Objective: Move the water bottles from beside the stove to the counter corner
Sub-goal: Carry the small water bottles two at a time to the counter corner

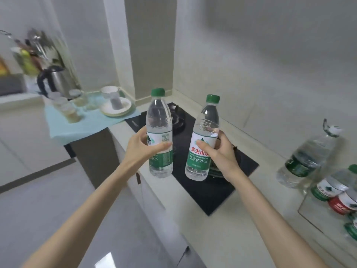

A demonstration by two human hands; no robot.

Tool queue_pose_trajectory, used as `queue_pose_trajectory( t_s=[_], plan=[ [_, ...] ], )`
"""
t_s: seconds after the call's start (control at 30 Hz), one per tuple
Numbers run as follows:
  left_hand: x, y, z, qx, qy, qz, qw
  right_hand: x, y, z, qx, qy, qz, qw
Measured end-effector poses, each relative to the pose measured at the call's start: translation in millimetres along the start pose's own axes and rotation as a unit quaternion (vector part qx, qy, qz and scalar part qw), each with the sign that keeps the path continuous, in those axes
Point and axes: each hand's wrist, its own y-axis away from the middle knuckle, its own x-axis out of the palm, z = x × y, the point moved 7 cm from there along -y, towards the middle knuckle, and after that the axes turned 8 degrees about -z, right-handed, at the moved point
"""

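My left hand (144, 147) grips a clear water bottle (159, 120) with a green cap and green-white label, held upright in the air. My right hand (220, 153) grips a second, similar bottle (202, 151), tilted slightly right. Both bottles hang above the black stove (208, 190), which is set into the pale counter (241, 219). To the right of the stove stand a large clear water jug (307, 157) and several small bottles (332, 192) with green or red labels. The counter corner (152, 102) lies beyond the stove, by the wall pillar.
A light blue cloth (63, 128) on the left counter carries glasses (67, 109), a plate (123, 112) with a cup, and a bowl. A steel kettle (54, 80) and a utensil rack (34, 51) stand behind. Grey floor (48, 200) lies lower left.
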Motion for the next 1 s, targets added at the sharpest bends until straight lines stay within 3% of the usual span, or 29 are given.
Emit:
queue_pose_trajectory(
  t_s=[0.23,0.53,1.0],
  plan=[
    [-187,1,40,-0.037,-0.017,-0.094,0.995,200,21,16,-0.01,-0.023,0.121,0.992],
    [-398,23,87,-0.082,-0.051,-0.214,0.972,426,64,42,-0.02,-0.044,0.22,0.974],
    [-683,0,159,-0.111,-0.082,-0.408,0.902,787,82,82,-0.035,-0.074,0.433,0.897]
  ],
)
